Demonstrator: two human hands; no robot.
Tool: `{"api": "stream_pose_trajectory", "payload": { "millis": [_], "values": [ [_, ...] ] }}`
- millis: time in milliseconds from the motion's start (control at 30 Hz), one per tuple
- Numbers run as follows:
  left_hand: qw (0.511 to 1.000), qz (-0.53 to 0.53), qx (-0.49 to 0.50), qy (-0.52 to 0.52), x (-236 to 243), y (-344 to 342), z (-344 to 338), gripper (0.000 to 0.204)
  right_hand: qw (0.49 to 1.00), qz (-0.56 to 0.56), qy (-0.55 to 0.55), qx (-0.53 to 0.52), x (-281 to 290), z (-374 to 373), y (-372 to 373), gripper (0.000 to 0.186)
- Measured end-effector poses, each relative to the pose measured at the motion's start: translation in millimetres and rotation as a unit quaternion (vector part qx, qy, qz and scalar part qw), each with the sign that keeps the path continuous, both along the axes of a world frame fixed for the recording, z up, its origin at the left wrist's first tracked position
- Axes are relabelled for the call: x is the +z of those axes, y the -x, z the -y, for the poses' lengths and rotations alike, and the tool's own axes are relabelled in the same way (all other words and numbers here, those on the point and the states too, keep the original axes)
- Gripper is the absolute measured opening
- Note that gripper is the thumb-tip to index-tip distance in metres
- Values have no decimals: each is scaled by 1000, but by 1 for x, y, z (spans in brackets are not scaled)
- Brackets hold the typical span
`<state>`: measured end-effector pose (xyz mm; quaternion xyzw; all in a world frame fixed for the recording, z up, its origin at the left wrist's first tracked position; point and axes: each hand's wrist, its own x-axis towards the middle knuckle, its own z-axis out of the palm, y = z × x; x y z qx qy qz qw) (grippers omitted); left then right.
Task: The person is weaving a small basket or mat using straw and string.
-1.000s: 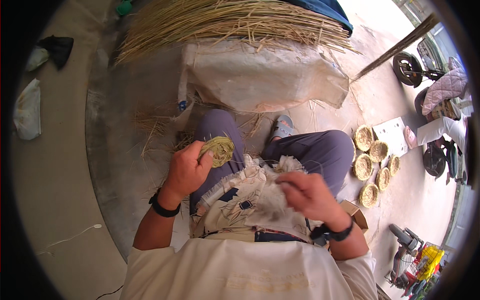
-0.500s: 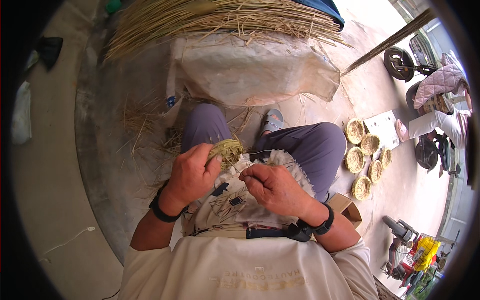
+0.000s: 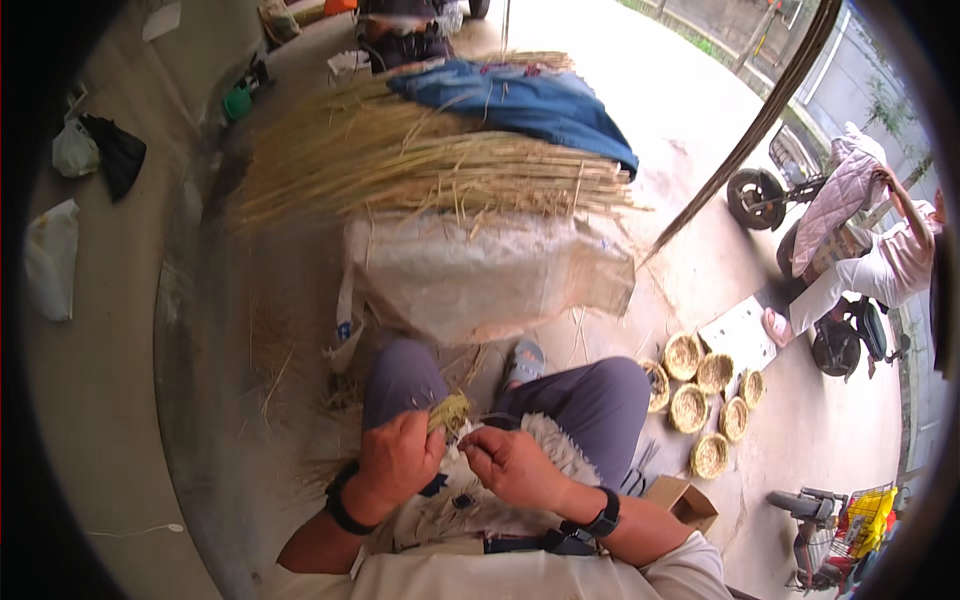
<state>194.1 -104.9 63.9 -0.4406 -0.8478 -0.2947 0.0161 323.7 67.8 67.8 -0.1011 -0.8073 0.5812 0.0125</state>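
- Wears a pale beige cloth T-shirt (image 3: pixel 500 582), with a black band (image 3: pixel 347 502) around the left wrist and a black watch-like strap (image 3: pixel 604 512) around the right.
- Has a cream patterned cloth with a frayed edge (image 3: pixel 462 502) spread over the lap.
- Grips a small, rounded, yellow-green straw piece (image 3: pixel 450 411) in the left hand (image 3: pixel 403 455), above the lap, with fingers curled closed on its near side.
- Brings the right hand (image 3: pixel 520 468) just beside it, with thumb and forefinger drawn together in a pinch; cannot tell of anything held between them.
- Bends both knees in grey-purple fabric trousers (image 3: pixel 595 395), with one foot in a grey open sandal (image 3: pixel 524 362).
- Has an open brown cardboard box (image 3: pixel 683 500) near the right elbow.
- Has shallow, round, golden straw bowls (image 3: pixel 689 409) grouped to the right on the pale concrete floor (image 3: pixel 810 430), near a flat white board (image 3: pixel 745 333).
- Faces a whitish, creased sheet (image 3: pixel 490 275), then a broad heap of long yellow straw stalks (image 3: pixel 500 175) partly under blue cloth (image 3: pixel 530 108).
- Sits well apart from another person in pale trousers (image 3: pixel 850 283), beside pink quilted fabric (image 3: pixel 835 205).
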Motion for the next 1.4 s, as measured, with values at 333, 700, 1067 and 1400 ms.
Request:
{"api": "stream_pose_trajectory", "payload": {
  "millis": [333,700,1067,1400],
  "values": [
    [999,-20,-36,7,3,8,3,17,986,106,100,78,-2,-12,-3,29],
    [994,-26,-108,18,-2,-2,9,21,994,-21,-85,66,11,-17,-1,22],
    [972,-71,-222,13,5,-19,-3,22,992,-37,-103,67,-20,-34,36,28],
    [969,-12,-246,14,1,-24,3,19,910,25,414,-26,-4,-29,20,26]
  ]
}}
